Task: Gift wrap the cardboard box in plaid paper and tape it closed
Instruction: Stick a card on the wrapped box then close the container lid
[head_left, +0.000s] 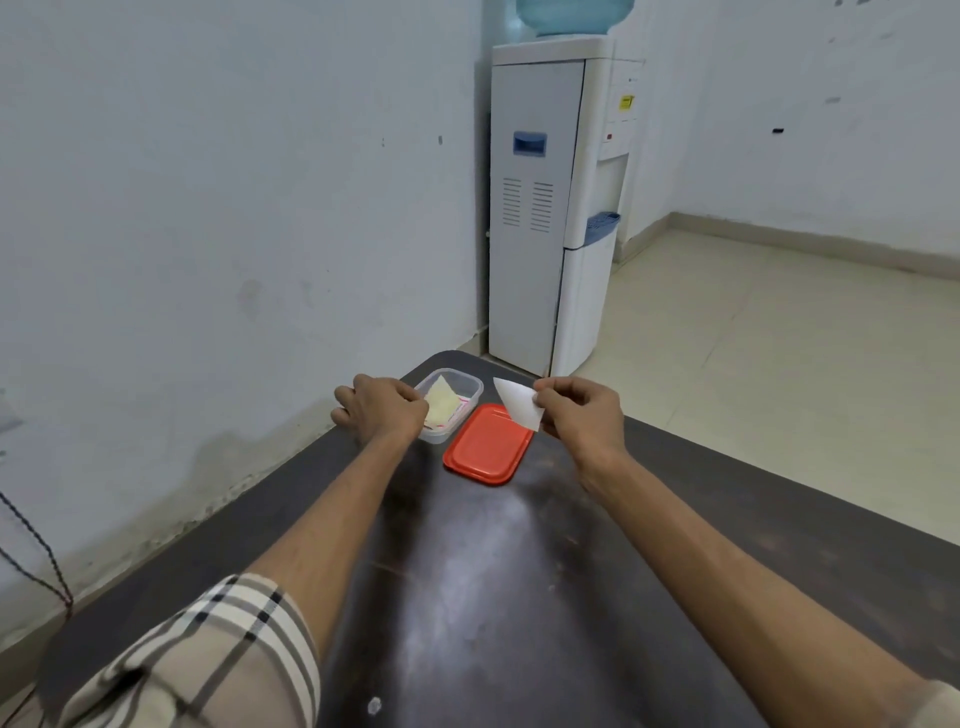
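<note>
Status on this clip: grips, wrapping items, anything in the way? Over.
Left grip curled on clear container rim. Right grip pinches white paper piece. No cardboard box or plaid paper in view. Red lid lies beside container.

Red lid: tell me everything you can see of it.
The red lid is a rounded rectangle, plastic by its look, with a raised rim. It lies flat on the dark table beside the clear container. No hand touches it; white paper held by the right hand overlaps its far corner in view.
</note>
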